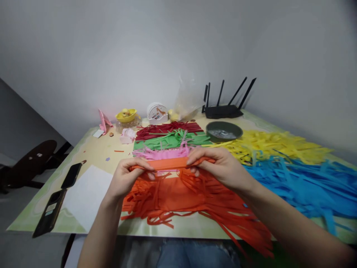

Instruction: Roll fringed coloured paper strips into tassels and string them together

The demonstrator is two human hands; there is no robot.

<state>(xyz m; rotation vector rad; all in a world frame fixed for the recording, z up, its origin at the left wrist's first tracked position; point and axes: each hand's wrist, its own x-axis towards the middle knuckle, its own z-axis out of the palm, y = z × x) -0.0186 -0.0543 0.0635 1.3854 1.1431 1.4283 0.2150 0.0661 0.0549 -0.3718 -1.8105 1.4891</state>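
Between my two hands an orange strip point(167, 163), of tissue paper or thin fabric, is held level above the table. My left hand point(134, 173) pinches its left end, and my right hand point(213, 163) pinches the right end, where the strip looks gathered. Beneath them lies a larger orange fringed sheet point(178, 195), with a plain middle and cut strips at both sides. Some of its right-hand fringe hangs over the table's front edge. Just beyond my hands are pink point(164, 153), green point(167, 141) and dark red point(167, 129) fringed pieces.
Blue point(301, 186) and yellow point(284, 145) fringe piles cover the right side. A dark bowl point(224, 131) and a black router point(223, 111) stand behind. At left lie white paper point(86, 197), a phone point(71, 175) and a dark case point(50, 212). A yellow dish point(126, 117) sits at the back.
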